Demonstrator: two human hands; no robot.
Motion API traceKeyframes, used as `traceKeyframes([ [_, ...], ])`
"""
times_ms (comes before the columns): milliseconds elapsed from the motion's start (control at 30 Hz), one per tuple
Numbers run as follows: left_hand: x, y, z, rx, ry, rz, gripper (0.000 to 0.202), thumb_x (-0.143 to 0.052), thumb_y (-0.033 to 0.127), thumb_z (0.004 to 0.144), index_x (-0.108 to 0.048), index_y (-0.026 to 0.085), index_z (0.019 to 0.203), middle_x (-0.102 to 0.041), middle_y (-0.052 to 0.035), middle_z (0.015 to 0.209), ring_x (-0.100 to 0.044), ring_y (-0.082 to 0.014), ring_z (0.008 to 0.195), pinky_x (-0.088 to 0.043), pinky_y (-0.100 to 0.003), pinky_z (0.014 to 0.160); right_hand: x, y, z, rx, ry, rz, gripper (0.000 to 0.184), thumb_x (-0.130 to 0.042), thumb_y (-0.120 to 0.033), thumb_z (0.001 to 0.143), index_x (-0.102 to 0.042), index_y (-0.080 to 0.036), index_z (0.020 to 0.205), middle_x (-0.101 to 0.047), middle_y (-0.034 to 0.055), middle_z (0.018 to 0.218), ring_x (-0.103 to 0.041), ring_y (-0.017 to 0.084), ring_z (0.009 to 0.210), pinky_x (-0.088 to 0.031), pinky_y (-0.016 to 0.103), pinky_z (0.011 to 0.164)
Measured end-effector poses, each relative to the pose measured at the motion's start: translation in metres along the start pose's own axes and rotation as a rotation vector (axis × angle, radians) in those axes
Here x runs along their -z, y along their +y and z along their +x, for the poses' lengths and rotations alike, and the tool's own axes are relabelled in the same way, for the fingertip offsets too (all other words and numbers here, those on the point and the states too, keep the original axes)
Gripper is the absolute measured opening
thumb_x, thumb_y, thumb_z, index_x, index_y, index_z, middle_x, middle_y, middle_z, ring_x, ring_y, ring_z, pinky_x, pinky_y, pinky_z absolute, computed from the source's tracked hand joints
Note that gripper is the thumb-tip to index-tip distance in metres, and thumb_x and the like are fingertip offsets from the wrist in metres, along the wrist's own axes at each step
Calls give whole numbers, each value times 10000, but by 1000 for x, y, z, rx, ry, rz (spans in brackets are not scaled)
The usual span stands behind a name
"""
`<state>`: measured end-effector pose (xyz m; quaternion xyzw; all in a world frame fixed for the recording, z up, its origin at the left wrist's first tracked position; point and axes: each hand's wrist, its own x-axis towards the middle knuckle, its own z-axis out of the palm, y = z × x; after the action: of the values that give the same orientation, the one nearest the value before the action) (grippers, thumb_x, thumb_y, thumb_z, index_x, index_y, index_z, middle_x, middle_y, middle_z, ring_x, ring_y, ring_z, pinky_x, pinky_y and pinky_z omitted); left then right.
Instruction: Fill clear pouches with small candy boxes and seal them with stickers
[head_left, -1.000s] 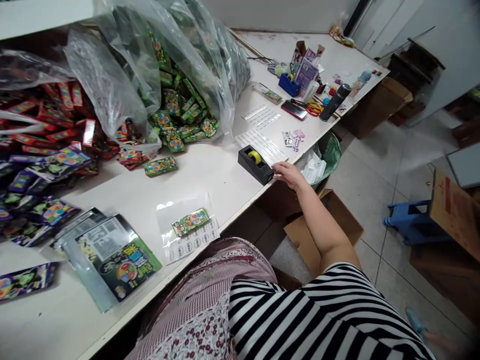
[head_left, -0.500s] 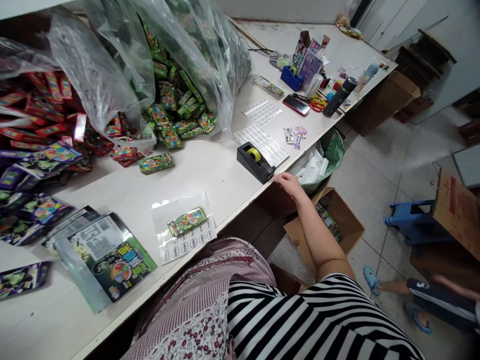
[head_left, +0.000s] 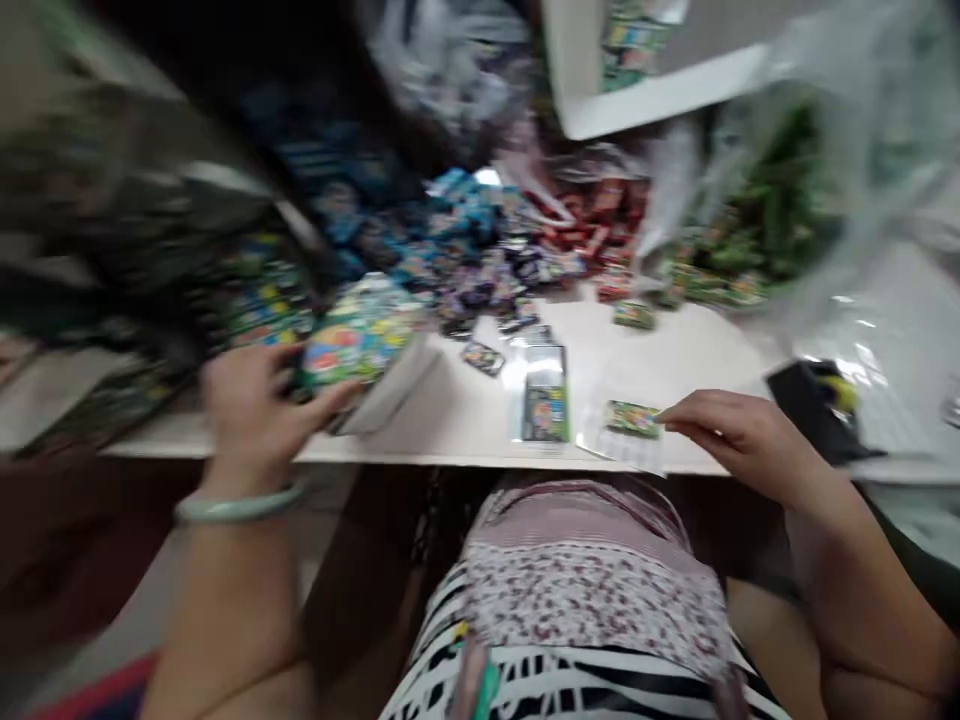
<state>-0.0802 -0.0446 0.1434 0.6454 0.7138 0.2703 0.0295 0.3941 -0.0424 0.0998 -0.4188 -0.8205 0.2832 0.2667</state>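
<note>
The picture is smeared by head motion. My left hand (head_left: 259, 405), with a pale green bangle on the wrist, is closed on a colourful pack (head_left: 360, 340) at the table's left front edge. My right hand (head_left: 731, 430) has its fingers pressed together right beside a small green packet (head_left: 632, 418) that lies on a clear bag with a sticker sheet (head_left: 626, 445). Whether those fingers hold anything is unclear. A dark green pouch (head_left: 545, 408) lies flat between my hands.
The white table (head_left: 465, 410) carries heaps of blue, purple and red packets (head_left: 517, 250) at the back. A clear bag of green packets (head_left: 757, 210) sits at the right. The black tape dispenser (head_left: 814, 405) stands to the right of my right hand.
My head has swung left, so the view turned. My right hand left the tape dispenser and came to the green packet. My left hand came into view gripping a colourful pack.
</note>
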Motion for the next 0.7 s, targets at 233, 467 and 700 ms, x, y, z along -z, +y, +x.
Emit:
traceKeyframes([
  [233, 0, -47, -15, -117, 152, 234, 479, -576, 497, 893, -535, 173, 1243, -616, -165, 1284, -562, -323, 1196, -424, -470, 1002, -102, -128, 184, 470, -172, 575, 144, -647, -345, 905, -784, -305, 897, -709, 21, 773, -647, 149, 722, -494, 305, 703],
  [467, 3, -48, -19, -224, 113, 222, 302, -467, 391, 976, -608, 271, 1214, -424, -143, 1539, -459, -320, 1323, -368, -525, 1021, -123, -179, 239, 352, -209, 904, 292, -723, -522, 799, -783, -280, 951, -613, 10, 780, -549, 122, 681, -461, 268, 578],
  [700, 1, -48, -20, -232, 86, 293, 322, -434, 289, 977, -677, 331, 1184, -511, -91, 1472, -408, -332, 1322, -294, -610, 1071, -132, -181, 255, 458, -306, 805, 374, -632, -604, 841, -758, -278, 970, -596, 38, 743, -566, 165, 706, -453, 287, 579],
])
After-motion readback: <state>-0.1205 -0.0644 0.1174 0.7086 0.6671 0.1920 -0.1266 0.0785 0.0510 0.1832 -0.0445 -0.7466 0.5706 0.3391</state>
